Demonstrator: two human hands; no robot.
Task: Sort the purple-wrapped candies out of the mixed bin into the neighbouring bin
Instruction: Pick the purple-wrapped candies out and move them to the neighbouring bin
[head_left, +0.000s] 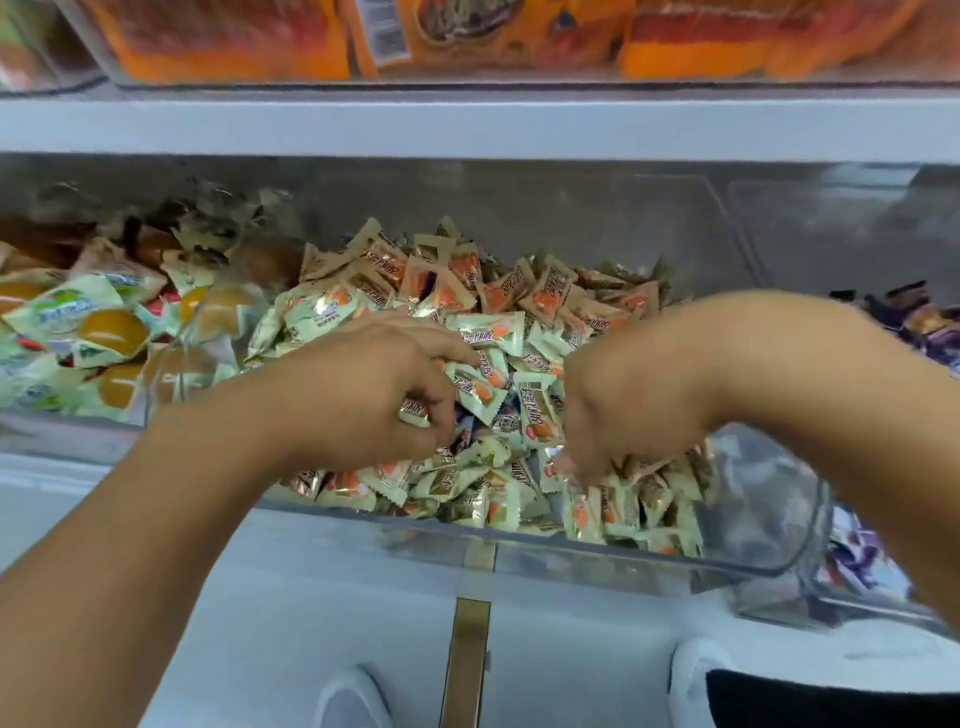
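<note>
The mixed bin (779, 545) is a clear plastic tub heaped with cream-and-gold wrapped candies (519, 332). A few dark purple wrappers (464, 427) peek out of the heap between my hands. My left hand (363, 400) lies on the pile left of centre with its fingers curled, and a small wrapped candy (414, 413) is pinched at its fingertips. My right hand (618, 395) bends down at the wrist and its blurred fingertips dig into the candies near the front. The neighbouring bin on the right holds purple-wrapped candies (919, 325).
A bin of pale green and orange jelly packs (88, 332) stands to the left. A white shelf board (467, 130) with orange packets (234, 41) above it hangs close over the bins. Below are a white floor, a gold strip (467, 660) and my shoes.
</note>
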